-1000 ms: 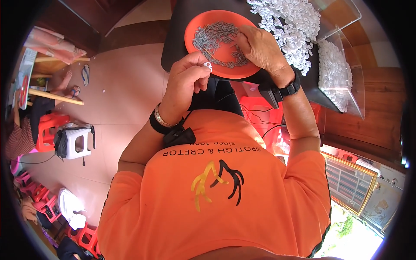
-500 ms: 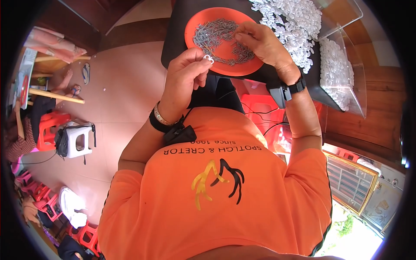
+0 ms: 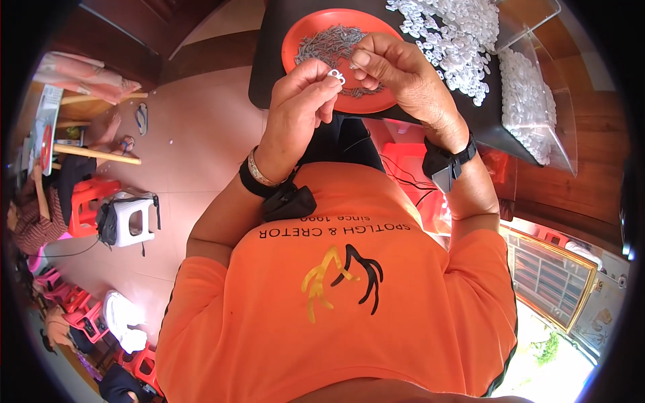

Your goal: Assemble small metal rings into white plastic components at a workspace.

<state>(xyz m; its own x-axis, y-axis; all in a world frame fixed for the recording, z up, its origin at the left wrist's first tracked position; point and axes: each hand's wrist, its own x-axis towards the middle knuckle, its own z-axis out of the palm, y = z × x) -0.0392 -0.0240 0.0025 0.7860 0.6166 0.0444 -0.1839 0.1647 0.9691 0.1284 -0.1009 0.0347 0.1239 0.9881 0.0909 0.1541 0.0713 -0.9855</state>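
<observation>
Between thumb and forefinger, my left hand [image 3: 306, 94] pinches a small white plastic cable clip [image 3: 336, 76] with ring-like openings. Just to its right, my right hand [image 3: 396, 74] is closed in a pinch too, its fingertips close to the clip but apart from it. A tiny piece shows at the right fingertips, mostly hidden; it looks like one of the small grey nails. Both hands are over the near part of a round orange plate [image 3: 290, 50], which holds a heap of small grey nails [image 3: 329, 46].
The plate stands on a black table [image 3: 267, 67]. Many loose white clips [image 3: 463, 47] cover its right side, beside a clear bin [image 3: 527, 101] full of them. At far left a person [image 3: 40, 215] sits near a white stool [image 3: 134, 218] and red stools [image 3: 87, 201].
My right hand has moved from over the nails on the plate leftward and nearer, toward my left hand. My left hand has shifted slightly right and up, keeping the white clip.
</observation>
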